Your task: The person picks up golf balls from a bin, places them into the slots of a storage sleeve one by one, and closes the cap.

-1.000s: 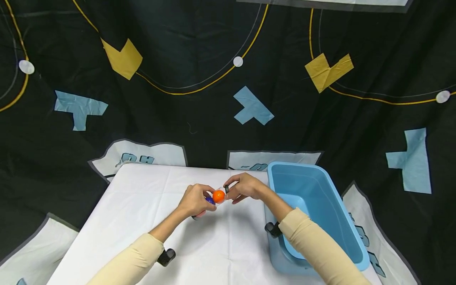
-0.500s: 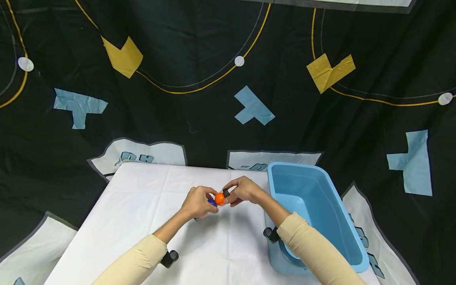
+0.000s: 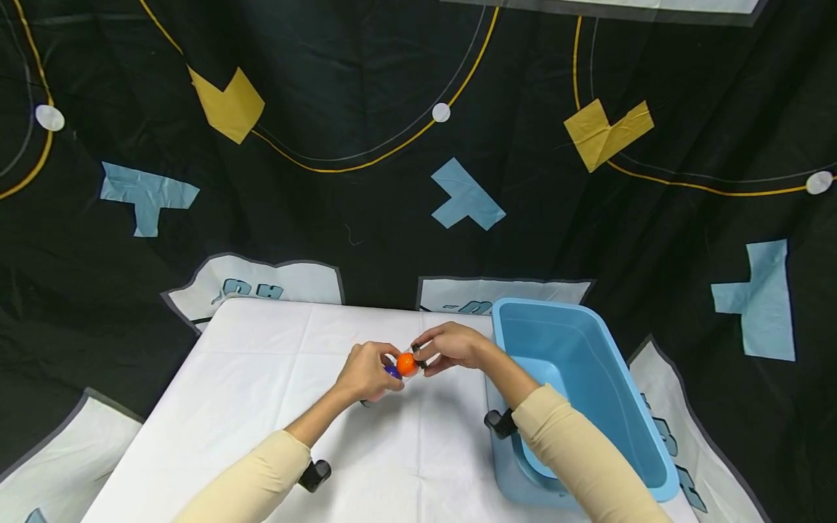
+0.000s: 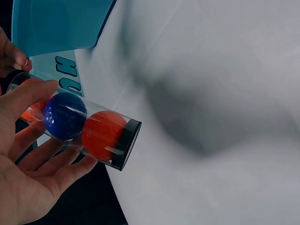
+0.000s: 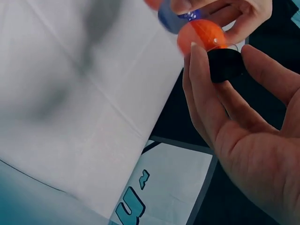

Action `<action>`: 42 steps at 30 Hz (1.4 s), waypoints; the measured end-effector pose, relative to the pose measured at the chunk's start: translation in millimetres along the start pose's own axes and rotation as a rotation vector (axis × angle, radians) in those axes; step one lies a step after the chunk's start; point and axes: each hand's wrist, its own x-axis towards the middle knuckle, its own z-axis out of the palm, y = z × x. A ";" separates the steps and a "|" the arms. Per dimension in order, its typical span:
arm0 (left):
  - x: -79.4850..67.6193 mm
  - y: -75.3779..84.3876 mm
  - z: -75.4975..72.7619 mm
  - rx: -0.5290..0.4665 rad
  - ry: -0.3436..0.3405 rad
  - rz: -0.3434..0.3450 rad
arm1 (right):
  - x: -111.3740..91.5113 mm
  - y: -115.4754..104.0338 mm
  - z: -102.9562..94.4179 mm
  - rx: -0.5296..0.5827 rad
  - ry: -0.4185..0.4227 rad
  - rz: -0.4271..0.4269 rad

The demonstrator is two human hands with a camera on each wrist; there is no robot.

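Observation:
A clear plastic tube (image 4: 86,121) with black ends is held tilted above the white table. In it, in a row, are an orange ball (image 3: 406,364), a blue ball (image 4: 64,116) and a red-orange ball (image 4: 101,136) by the lower black end (image 4: 126,145). My left hand (image 3: 363,373) grips the tube around its middle, thumb on one side and fingers beneath. At the upper end, beside the orange ball, my right hand (image 3: 453,344) pinches a black cap (image 5: 225,64) between thumb and fingers, right at the tube's clear rim.
A light blue plastic tub (image 3: 588,378) stands on the right of the white-covered table (image 3: 261,385), under my right forearm. Behind the table hangs a black cloth (image 3: 366,232) with yellow and blue tape shapes. Black wrist cameras are strapped to both arms.
The black cap in my right hand has gone from standing off the tube to right against its upper end. Both hands have shifted slightly; my left hand keeps its grip on the tube.

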 end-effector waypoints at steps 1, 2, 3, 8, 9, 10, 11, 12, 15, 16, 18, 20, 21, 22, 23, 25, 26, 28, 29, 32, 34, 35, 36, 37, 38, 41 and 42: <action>0.2 -0.3 2.2 -0.005 -0.001 0.003 | -0.1 0.3 -0.1 -0.012 0.011 0.001; 0.4 -0.7 4.4 -0.010 -0.002 0.005 | 0.0 1.1 0.1 -0.024 0.026 0.003; 0.7 -1.4 6.8 -0.014 -0.004 0.004 | 0.1 2.0 0.4 -0.040 0.042 0.000; 2.3 -6.1 19.0 -0.016 -0.003 0.014 | 3.2 8.8 1.7 -0.092 0.105 0.011; 2.7 -7.5 21.6 -0.016 -0.003 0.019 | 4.0 10.7 1.7 -0.089 0.107 0.015; 3.0 -8.6 24.0 -0.014 -0.001 0.026 | 4.4 12.4 1.9 -0.088 0.109 0.020; 3.2 -9.6 26.3 -0.014 0.000 0.030 | 4.8 14.1 2.2 -0.084 0.109 0.025; 3.4 -10.9 28.7 -0.012 0.003 0.036 | 5.6 16.0 2.6 -0.078 0.109 0.029; 3.9 -15.0 33.7 -0.012 0.004 0.036 | 9.6 20.5 4.2 -0.060 0.107 0.040; 3.9 -16.0 35.2 -0.013 0.006 0.036 | 10.8 21.4 4.8 -0.056 0.108 0.043; 4.0 -17.8 37.8 -0.023 0.009 0.040 | 13.5 23.5 5.5 -0.054 0.114 0.043; 4.0 -18.8 40.0 -0.035 0.008 0.037 | 14.5 24.1 5.6 -0.057 0.120 0.045; 3.9 -19.2 40.9 -0.039 0.008 0.038 | 14.8 24.1 5.9 -0.061 0.123 0.046; 3.8 -19.8 42.0 -0.042 0.008 0.035 | 14.8 24.2 6.1 -0.067 0.126 0.046; 3.6 -20.2 42.5 -0.048 0.006 0.030 | 15.0 24.0 6.5 -0.073 0.129 0.047; 3.3 -21.1 42.8 -0.056 0.004 0.018 | 15.0 23.5 7.4 -0.079 0.136 0.049; 3.3 -21.5 42.8 -0.056 0.003 0.012 | 15.0 23.1 7.9 -0.081 0.139 0.049; 3.0 -21.2 42.6 -0.052 0.002 -0.002 | 14.8 23.0 8.7 -0.084 0.145 0.047; 2.5 -20.9 42.4 -0.048 0.001 -0.004 | 14.3 22.9 9.0 -0.081 0.150 0.048; 1.0 -19.6 41.1 -0.035 -0.005 -0.018 | 13.7 22.6 9.5 -0.087 0.157 0.048; -0.2 -19.3 40.3 -0.030 -0.011 -0.024 | 13.3 22.6 9.7 -0.096 0.160 0.054; -0.6 -19.3 39.9 -0.033 -0.012 -0.017 | 13.2 22.8 9.5 -0.099 0.163 0.060; -0.8 -19.4 39.6 -0.035 -0.013 -0.018 | 13.2 23.1 9.3 -0.110 0.165 0.065; -1.1 -19.9 39.4 -0.033 -0.014 -0.013 | 12.8 23.3 9.2 -0.119 0.168 0.071; -1.2 -20.4 39.4 -0.036 -0.014 -0.011 | 12.4 23.6 9.0 -0.126 0.171 0.076; -1.3 -22.8 39.8 -0.038 -0.012 -0.007 | 12.0 24.0 9.3 -0.129 0.176 0.077; -1.4 -23.6 40.0 -0.041 -0.012 -0.011 | 11.8 23.9 9.7 -0.126 0.177 0.071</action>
